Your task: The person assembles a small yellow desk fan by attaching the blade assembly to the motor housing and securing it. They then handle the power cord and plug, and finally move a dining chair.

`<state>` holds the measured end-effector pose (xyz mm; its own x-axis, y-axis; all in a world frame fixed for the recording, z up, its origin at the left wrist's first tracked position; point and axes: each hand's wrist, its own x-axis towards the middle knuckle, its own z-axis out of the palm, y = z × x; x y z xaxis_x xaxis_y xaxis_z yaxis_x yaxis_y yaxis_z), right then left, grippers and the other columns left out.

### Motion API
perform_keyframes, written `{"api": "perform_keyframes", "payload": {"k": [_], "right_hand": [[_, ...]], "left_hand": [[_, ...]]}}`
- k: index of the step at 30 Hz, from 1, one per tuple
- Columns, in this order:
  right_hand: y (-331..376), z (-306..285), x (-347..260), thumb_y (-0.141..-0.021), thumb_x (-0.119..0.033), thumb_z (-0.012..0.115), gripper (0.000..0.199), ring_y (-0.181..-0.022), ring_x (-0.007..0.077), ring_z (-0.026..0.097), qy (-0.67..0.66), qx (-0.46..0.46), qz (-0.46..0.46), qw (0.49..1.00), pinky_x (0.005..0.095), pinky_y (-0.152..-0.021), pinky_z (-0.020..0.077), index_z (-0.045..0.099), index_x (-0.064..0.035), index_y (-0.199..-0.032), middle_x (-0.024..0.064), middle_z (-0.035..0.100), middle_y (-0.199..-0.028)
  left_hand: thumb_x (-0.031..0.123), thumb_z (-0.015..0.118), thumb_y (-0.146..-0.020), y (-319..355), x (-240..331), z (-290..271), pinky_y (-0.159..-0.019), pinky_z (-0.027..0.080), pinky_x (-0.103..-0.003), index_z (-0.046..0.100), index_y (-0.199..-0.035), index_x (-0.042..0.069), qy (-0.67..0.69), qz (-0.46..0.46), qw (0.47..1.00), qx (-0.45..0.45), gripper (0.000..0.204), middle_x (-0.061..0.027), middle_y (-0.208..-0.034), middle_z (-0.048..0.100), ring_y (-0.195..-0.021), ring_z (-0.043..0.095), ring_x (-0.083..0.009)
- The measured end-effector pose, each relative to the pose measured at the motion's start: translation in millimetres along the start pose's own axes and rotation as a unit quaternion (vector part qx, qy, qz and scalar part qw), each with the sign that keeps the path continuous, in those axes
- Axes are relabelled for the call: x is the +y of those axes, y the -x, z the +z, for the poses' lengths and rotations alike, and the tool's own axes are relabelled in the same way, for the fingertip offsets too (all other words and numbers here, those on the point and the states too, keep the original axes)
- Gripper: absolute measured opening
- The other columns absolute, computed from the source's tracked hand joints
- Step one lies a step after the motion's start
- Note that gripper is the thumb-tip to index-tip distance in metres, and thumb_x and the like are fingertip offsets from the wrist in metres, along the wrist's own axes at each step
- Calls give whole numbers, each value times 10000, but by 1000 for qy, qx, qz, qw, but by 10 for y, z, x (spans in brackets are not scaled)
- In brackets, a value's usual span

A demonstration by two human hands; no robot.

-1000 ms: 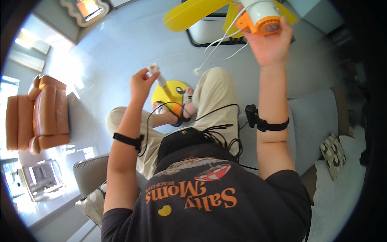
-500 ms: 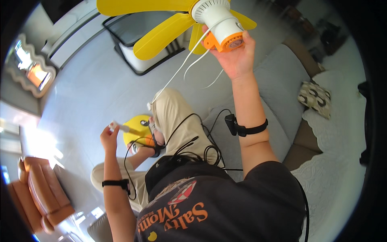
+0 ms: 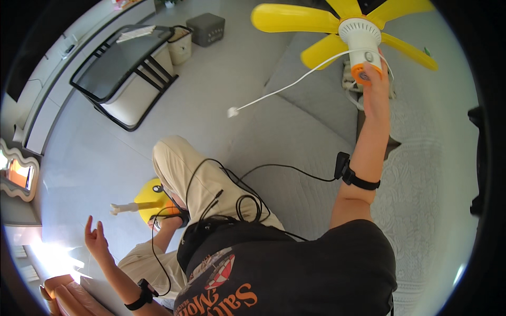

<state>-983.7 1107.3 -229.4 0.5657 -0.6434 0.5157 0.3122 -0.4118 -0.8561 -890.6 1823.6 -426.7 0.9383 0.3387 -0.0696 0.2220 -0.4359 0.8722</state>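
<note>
My right hand (image 3: 375, 87) grips the orange base of a white fan (image 3: 363, 45) with broad yellow blades (image 3: 295, 18), held up at the far right. From the fan, a white cord runs to the left and ends in a plug (image 3: 232, 111) hanging in the air. My left hand (image 3: 97, 242) is at the lower left with nothing in it, two fingers stretched out. Beyond it, by my foot, sits a round yellow thing with a duck-like face (image 3: 150, 199). A pale stick with a white end (image 3: 125, 208) juts from it, apart from my left hand.
Under the raised fan extends a grey sofa (image 3: 311, 131), with a white lace-like cover (image 3: 411, 210) to the right. A black-framed table (image 3: 121, 63) stands far left, near a grey box (image 3: 205, 29). Black cables (image 3: 253, 205) cross my lap. A brown leather seat (image 3: 74, 297) is lower left.
My right hand has carried the fan to the right, its cord swinging along. My left hand has moved away from the stick's white end, toward the lower left. The view has shifted.
</note>
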Motion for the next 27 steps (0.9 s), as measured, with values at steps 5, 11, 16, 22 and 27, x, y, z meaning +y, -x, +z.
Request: {"api": "perform_keyframes", "payload": {"k": [5, 11, 16, 22, 27], "right_hand": [[448, -232, 1146, -771, -179, 799, 987, -1139, 225, 554, 141, 155, 76, 975, 356, -951, 463, 174, -15, -1517, 188, 505, -1307], [1326, -334, 2378, -690, -105, 838, 1088, -1188, 305, 523, 190, 174, 52, 965, 388, -999, 438, 134, 13, -1512, 250, 436, -1366], [1630, -274, 2873, -637, -164, 866, 1085, -1212, 350, 512, 326, 192, 2, 926, 411, -1014, 423, 218, 39, -1483, 247, 444, -1372], [2063, -334, 3128, -805, -198, 732, 637, -1237, 296, 499, 487, 107, 86, 862, 391, -1035, 388, 467, 9, -1346, 150, 533, -1315], [2415, -138, 2859, -857, -235, 687, 550, -1247, 306, 489, 333, 105, 253, 902, 404, -1050, 373, 504, -4, -1321, 134, 535, -1327]], "left_hand": [[187, 590, -986, 214, 547, 306, -413, 161, -195, 557, -1330, 24, 226, 31, 967, -116, 382, 99, -576, 298, -464, 206, 11], [204, 534, -1020, 323, 820, 533, -414, 168, -189, 567, -1250, -26, 305, -7, 934, -187, 327, 90, -602, 310, -473, 198, 4], [205, 508, -1032, 370, 879, 618, -412, 176, -184, 566, -1221, -28, 349, -11, 916, -199, 306, 77, -624, 312, -482, 210, 0], [219, 497, -1038, 414, 916, 741, -417, 185, -185, 566, -1215, -26, 359, -32, 901, -240, 310, 68, -622, 306, -487, 218, -6], [234, 485, -1043, 432, 1044, 899, -426, 184, -191, 568, -1193, -21, 371, -58, 890, -258, 308, 62, -622, 306, -492, 219, -16]]}}
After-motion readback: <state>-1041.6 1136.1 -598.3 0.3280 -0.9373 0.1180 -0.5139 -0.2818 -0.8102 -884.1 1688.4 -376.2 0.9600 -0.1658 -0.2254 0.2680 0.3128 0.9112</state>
